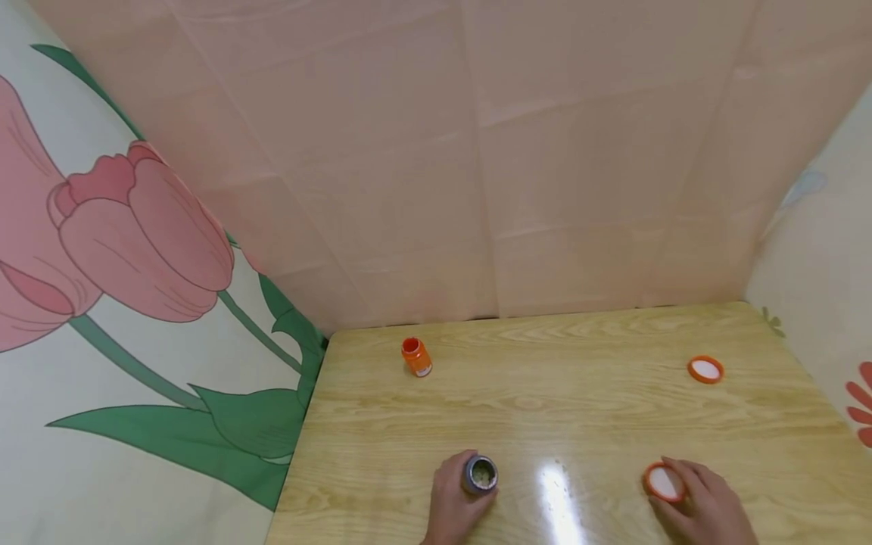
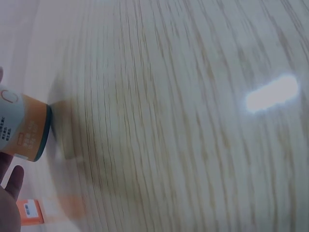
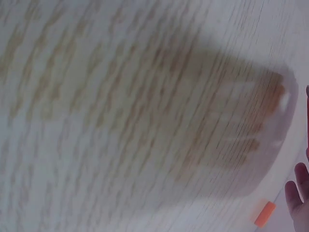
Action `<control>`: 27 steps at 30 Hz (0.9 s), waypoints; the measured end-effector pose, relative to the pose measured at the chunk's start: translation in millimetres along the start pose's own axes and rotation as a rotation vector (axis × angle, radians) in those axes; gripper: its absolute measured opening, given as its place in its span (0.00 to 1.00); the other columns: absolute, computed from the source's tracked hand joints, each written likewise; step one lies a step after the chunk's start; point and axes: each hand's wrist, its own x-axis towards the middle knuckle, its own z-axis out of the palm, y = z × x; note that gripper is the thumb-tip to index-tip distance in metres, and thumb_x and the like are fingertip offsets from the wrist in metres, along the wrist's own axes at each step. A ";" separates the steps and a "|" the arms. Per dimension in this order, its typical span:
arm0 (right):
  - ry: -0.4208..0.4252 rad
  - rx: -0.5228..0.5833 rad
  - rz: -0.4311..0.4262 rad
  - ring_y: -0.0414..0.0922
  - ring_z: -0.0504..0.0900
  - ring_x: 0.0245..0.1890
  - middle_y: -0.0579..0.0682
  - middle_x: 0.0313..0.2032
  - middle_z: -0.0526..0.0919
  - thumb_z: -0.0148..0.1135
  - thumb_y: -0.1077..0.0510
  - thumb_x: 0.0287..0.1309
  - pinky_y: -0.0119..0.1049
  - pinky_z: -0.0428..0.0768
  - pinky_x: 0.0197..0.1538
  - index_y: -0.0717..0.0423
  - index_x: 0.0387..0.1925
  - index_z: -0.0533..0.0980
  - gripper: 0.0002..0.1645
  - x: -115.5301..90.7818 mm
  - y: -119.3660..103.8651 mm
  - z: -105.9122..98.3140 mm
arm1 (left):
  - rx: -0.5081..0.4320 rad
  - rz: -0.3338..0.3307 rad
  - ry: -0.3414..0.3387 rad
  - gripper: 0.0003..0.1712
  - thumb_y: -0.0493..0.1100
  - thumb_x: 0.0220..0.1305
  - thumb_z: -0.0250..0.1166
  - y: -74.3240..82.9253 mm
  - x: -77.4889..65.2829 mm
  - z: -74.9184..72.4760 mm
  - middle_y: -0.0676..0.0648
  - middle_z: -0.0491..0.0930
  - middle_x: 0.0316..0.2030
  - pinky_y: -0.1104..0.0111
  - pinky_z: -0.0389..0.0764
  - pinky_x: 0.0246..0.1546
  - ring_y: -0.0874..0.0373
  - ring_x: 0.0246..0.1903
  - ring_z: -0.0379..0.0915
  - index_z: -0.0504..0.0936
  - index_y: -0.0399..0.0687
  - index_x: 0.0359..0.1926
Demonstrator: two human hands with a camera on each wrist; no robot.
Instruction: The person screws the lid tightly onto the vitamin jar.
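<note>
My left hand [image 1: 451, 496] grips a small open jar [image 1: 481, 475] near the table's front edge, fingers and thumb around its side. Looking down into its mouth, I see something pale and greenish inside. In the left wrist view the jar [image 2: 30, 126] has an orange and pale printed label and a dark band at its end. Farther right, my right hand [image 1: 711, 501] holds an orange lid [image 1: 664, 483] by its rim, the white inner face turned up. Only fingertips [image 3: 301, 176] and a sliver of this lid show in the right wrist view.
An orange bottle [image 1: 417, 357] without a lid stands at the back left of the wooden table [image 1: 545, 393]. A second orange lid [image 1: 705, 369] lies at the back right, white inside up. A pink cloth [image 1: 490, 166] hangs behind the table.
</note>
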 end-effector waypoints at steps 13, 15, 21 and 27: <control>0.073 0.133 -0.078 0.19 0.61 0.49 0.58 0.38 0.81 0.87 0.54 0.07 0.07 0.46 0.59 0.62 0.46 0.80 0.50 4.0 -6.3 6.3 | 0.004 0.040 -0.003 0.42 0.46 0.32 0.85 12.4 4.2 10.8 0.54 0.83 0.46 0.64 0.76 0.46 0.58 0.46 0.79 0.79 0.48 0.54; 0.078 0.142 -0.098 0.19 0.62 0.50 0.57 0.37 0.81 0.87 0.53 0.09 0.07 0.47 0.60 0.62 0.45 0.80 0.48 5.0 -7.6 6.8 | 0.004 0.053 0.003 0.42 0.46 0.31 0.85 13.4 3.9 12.6 0.53 0.83 0.46 0.64 0.76 0.45 0.58 0.45 0.79 0.79 0.47 0.54; 0.090 0.182 -0.143 0.17 0.61 0.53 0.56 0.38 0.79 0.86 0.49 0.14 0.07 0.50 0.61 0.63 0.45 0.80 0.46 4.5 -11.1 8.6 | 0.021 0.014 -0.029 0.42 0.48 0.32 0.85 17.0 1.9 16.8 0.57 0.83 0.47 0.67 0.76 0.46 0.61 0.47 0.79 0.79 0.50 0.54; 0.085 0.199 -0.161 0.16 0.60 0.54 0.56 0.38 0.79 0.82 0.36 0.28 0.07 0.51 0.61 0.64 0.45 0.80 0.46 4.0 -13.2 9.9 | 0.026 -0.019 -0.062 0.41 0.50 0.33 0.84 21.5 1.5 20.4 0.59 0.82 0.48 0.67 0.76 0.46 0.63 0.48 0.78 0.80 0.51 0.54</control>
